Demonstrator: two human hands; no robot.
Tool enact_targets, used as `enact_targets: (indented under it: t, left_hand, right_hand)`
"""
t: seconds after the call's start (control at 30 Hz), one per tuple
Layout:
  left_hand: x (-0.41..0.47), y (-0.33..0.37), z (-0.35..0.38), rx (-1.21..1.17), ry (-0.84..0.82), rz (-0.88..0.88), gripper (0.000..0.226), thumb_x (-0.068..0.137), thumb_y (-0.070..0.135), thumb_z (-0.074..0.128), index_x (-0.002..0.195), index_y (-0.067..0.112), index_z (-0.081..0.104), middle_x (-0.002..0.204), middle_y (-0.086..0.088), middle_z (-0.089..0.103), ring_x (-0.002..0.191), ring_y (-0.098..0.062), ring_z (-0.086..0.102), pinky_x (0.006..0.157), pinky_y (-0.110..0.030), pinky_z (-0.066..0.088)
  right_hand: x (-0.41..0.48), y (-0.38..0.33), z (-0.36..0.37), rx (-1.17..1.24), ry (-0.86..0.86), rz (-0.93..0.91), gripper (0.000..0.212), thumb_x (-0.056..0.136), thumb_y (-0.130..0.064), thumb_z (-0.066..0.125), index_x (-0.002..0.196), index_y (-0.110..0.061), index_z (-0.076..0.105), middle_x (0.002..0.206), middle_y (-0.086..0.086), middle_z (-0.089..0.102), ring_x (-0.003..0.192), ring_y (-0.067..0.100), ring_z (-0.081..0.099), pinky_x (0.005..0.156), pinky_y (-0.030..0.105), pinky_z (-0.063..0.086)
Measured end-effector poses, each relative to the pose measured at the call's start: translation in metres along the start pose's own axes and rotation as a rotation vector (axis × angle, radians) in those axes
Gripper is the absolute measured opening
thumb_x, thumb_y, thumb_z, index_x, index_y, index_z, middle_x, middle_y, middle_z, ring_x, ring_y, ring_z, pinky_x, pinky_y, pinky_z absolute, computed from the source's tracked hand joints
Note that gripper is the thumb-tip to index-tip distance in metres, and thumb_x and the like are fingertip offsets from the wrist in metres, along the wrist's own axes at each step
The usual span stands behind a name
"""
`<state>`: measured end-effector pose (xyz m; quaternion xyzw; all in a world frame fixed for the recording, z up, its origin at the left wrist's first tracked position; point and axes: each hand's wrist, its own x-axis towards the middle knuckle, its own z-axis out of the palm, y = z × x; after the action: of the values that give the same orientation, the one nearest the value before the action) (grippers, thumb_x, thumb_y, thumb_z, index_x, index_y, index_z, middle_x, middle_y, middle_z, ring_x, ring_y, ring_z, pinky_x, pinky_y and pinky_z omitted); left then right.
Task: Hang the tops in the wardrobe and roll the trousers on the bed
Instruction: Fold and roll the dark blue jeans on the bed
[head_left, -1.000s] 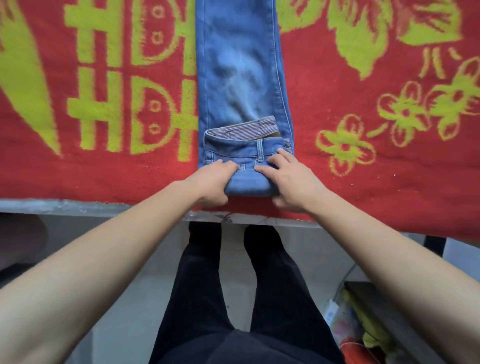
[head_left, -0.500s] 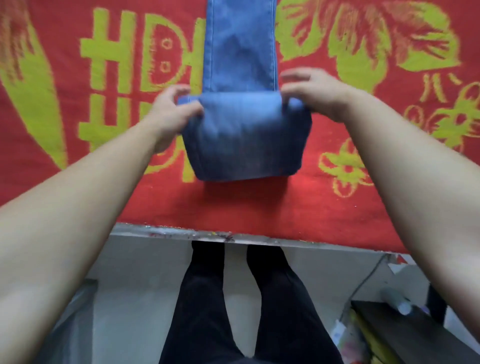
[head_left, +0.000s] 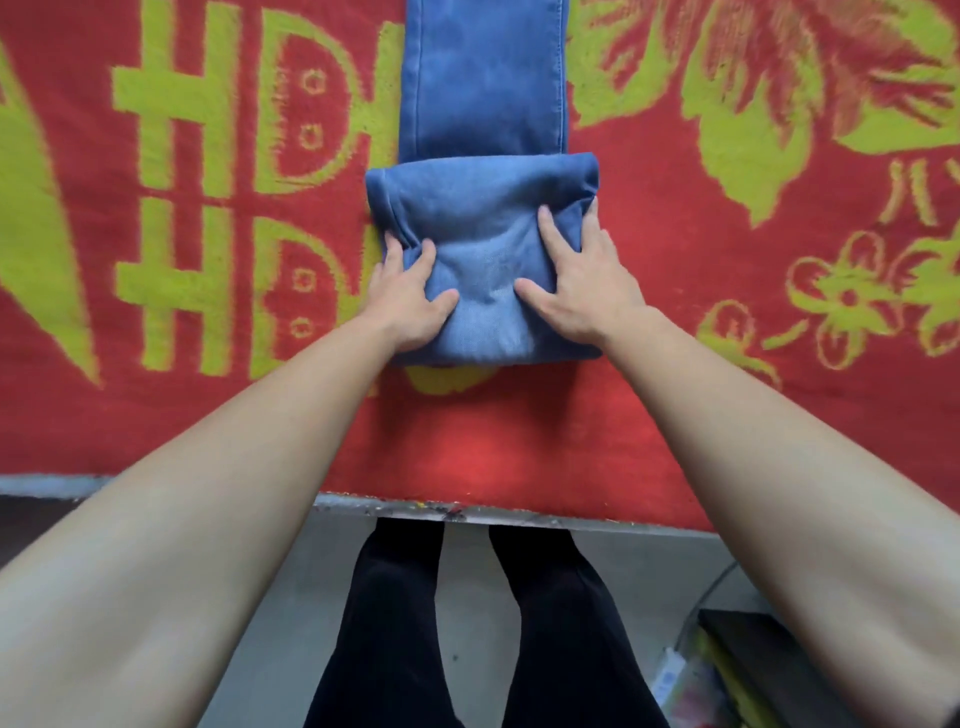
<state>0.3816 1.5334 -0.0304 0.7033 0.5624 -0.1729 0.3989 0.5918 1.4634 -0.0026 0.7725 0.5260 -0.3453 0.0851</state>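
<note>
Blue denim trousers (head_left: 483, 182) lie lengthwise on the bed's red cover with yellow-green patterns (head_left: 519, 431), their near end rolled into a thick bundle. The left hand (head_left: 408, 304) and right hand (head_left: 584, 283) press on the roll, fingers (head_left: 551, 234) spread.

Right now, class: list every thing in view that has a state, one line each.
Jeans: partly rolled, roll at the near end, legs flat beyond.
Left hand: fingers spread, pressing on the roll's left side.
Right hand: fingers straight, pressing on the roll's right side.
Red blanket: spread flat under the jeans.
</note>
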Motion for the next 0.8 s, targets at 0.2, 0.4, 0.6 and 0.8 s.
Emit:
enact_targets:
  t: [0.2,0.4,0.6,0.8]
  left_hand:
    - [0.003,-0.003,0.007,0.091,-0.012,-0.002,0.077,0.095,0.057,0.043,0.156,0.032,0.003,0.161,-0.013,-0.021,0.149,-0.039,0.002,0.121,-0.046,0.012]
    - [-0.042,-0.018,0.016,0.276,0.215,0.232,0.130,0.058,0.094,0.047,0.157,0.024,0.000,0.160,-0.019,-0.022,0.149,-0.035,-0.016,0.119,-0.050,0.012]
    - [-0.039,-0.027,0.020,-0.255,0.411,0.133,0.114,0.074,0.064,0.070,0.156,0.013,0.008,0.162,-0.014,0.005,0.149,-0.024,0.013,0.118,-0.034,0.016]
    - [0.005,-0.003,-0.021,-0.433,0.430,-0.153,0.058,0.075,0.039,0.078,0.121,0.014,0.053,0.120,-0.002,0.064,0.111,-0.025,0.060,0.089,-0.032,0.044]
  right_hand:
    - [0.010,0.000,0.009,-0.013,0.035,0.011,0.084,0.091,-0.063,0.047,0.156,-0.044,-0.001,0.164,0.013,-0.017,0.148,0.039,0.015,0.112,0.054,0.034]
    - [-0.036,0.003,0.030,-0.189,0.421,-0.197,0.073,0.093,-0.055,0.050,0.155,-0.021,0.032,0.161,0.029,0.008,0.149,0.046,0.011,0.117,0.057,0.021]
    - [-0.050,0.007,0.051,0.266,0.542,-0.191,0.090,0.086,-0.041,0.067,0.155,-0.005,0.021,0.161,0.025,0.011,0.150,0.036,0.015,0.120,0.048,0.025]
    - [0.010,0.000,-0.005,0.839,0.257,0.414,0.091,0.068,-0.062,0.075,0.142,-0.018,0.047,0.133,-0.002,0.062,0.123,0.020,0.057,0.106,0.035,0.043]
